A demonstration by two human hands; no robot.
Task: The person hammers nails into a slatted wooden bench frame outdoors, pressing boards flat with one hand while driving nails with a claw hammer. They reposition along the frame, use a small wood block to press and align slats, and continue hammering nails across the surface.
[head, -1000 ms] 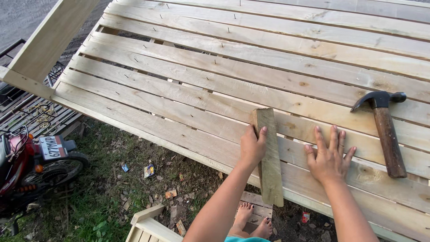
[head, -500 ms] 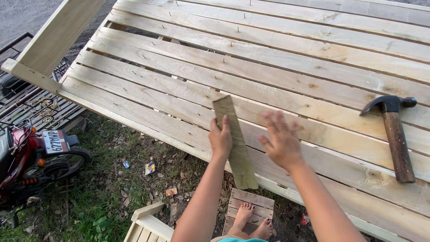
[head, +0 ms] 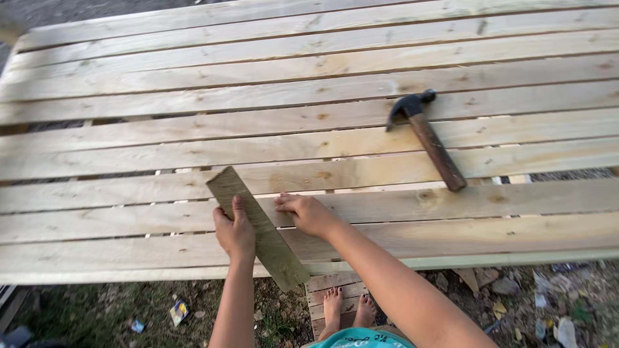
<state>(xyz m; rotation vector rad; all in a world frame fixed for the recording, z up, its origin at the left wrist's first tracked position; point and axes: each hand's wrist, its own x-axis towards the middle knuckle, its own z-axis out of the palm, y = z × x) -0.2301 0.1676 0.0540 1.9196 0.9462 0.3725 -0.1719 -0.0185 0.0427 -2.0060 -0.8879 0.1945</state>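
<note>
A short board [head: 258, 227] lies on the slatted platform [head: 193, 96] — a hammer [head: 427, 136] to its right.

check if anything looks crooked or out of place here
The short greenish board lies diagonally across the straight slats, its lower end hanging past the front edge. Both hands rest on it. The hammer lies askew too.

Slatted platform [head: 193, 96] is pale yellowish raw wood with brown knots. The short board [head: 258, 225] looks greyer, kind of weathered olive-tan. Hammer [head: 425, 138] has a black head and reddish-brown handle. Ground [head: 529, 303] below is dirt brown with green grass patches, plus a teal shirt [head: 361, 339].
</note>
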